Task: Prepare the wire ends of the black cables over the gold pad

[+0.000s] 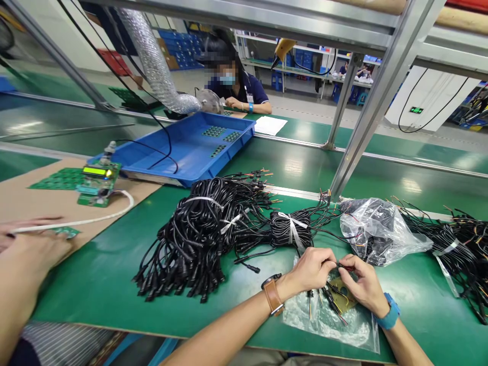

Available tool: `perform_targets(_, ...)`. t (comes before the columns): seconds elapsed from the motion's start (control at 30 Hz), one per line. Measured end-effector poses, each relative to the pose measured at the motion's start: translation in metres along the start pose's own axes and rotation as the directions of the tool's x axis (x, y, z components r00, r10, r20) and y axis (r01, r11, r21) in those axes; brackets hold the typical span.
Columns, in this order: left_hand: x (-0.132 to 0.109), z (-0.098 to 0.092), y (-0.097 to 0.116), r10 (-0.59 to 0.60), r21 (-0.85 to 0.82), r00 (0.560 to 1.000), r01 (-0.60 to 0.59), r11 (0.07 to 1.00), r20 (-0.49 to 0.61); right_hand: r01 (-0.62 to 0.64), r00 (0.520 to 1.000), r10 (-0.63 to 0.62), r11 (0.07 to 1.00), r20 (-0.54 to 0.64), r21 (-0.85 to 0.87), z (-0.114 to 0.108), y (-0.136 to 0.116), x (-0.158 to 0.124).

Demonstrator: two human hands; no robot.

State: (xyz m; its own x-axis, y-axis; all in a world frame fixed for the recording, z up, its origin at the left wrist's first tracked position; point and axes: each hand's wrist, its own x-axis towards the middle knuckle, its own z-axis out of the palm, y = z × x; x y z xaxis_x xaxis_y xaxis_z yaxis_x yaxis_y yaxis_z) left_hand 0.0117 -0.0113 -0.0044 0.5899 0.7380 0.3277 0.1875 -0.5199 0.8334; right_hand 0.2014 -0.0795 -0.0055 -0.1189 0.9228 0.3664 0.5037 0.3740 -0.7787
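My left hand (313, 268), with a brown-strapped watch at the wrist, pinches a thin black cable (338, 264). Close beside it, my right hand (362, 282), wearing a blue wristband, grips the same cable between thumb and fingers. Both hands' fingertips nearly meet and partly cover the cable. Below them lies a clear plastic bag (328, 325) with a yellowish flat plate (343, 295) on it. Several short black cables with bare coloured wire ends (333, 302) lie over the plate. Just behind my left hand sits a coiled black cable bundle (292, 230) tied with a white strip.
A big heap of black cables (198, 229) lies left of my hands. A clear bag with black parts (375, 229) and more bundles (453, 249) are at the right. A co-worker's hands (41, 239) rest near a small display board (97, 178). Behind are a blue tray (171, 147) and metal post (366, 117).
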Motion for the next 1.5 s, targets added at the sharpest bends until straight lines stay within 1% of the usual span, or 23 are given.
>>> perform_targets(0.17,-0.001,0.004,-0.003,-0.039,-0.016,0.999,0.039,0.999,0.0,0.027,1.0,-0.026,1.0,0.016,-0.015,0.002,0.002,-0.001)
perform_targets(0.27,0.0,0.004,-0.002,-0.043,-0.028,0.999,0.043,0.999,-0.005,0.041,0.999,-0.039,0.999,0.038,-0.035,0.004,0.002,-0.001)
perform_targets(0.37,0.0,0.005,-0.002,-0.056,-0.024,0.998,0.056,0.998,-0.004,0.046,0.998,-0.045,0.998,0.035,-0.046,0.006,0.002,-0.001)
perform_targets(0.47,-0.001,0.006,-0.003,-0.071,-0.006,0.997,0.071,0.997,0.007,0.056,0.998,-0.054,0.997,0.026,-0.047,0.006,0.001,-0.001)
perform_targets(0.63,-0.001,0.007,-0.005,-0.062,0.024,0.997,0.061,0.998,0.044,0.066,0.997,-0.065,0.997,0.036,-0.031,0.006,0.001,-0.001)
perform_targets(0.73,0.002,0.004,-0.002,-0.067,0.006,0.996,0.067,0.998,0.057,0.036,0.999,-0.036,0.999,0.009,-0.007,0.006,0.001,0.001)
perform_targets(0.87,0.006,-0.004,0.002,-0.047,-0.017,0.996,0.048,0.999,0.073,-0.032,0.997,0.034,0.999,-0.069,0.029,0.005,0.003,0.005)
perform_targets(0.97,0.006,-0.006,0.001,-0.05,-0.016,0.996,0.052,0.999,0.072,-0.058,0.994,0.062,0.997,-0.088,0.041,0.004,0.005,0.004)
perform_targets(1.2,0.003,0.002,-0.001,-0.079,0.015,0.997,0.078,0.997,0.025,-0.025,0.998,0.028,0.999,-0.058,0.041,0.007,0.004,0.001)
perform_targets(1.33,0.002,0.004,-0.002,-0.089,0.047,0.996,0.088,0.995,0.023,0.002,0.999,-0.001,1.0,-0.049,0.029,0.008,0.002,0.002)
perform_targets(1.5,0.0,0.006,-0.006,-0.087,0.084,0.995,0.083,0.993,0.039,0.005,1.0,-0.004,1.0,-0.011,0.03,0.009,0.0,0.002)
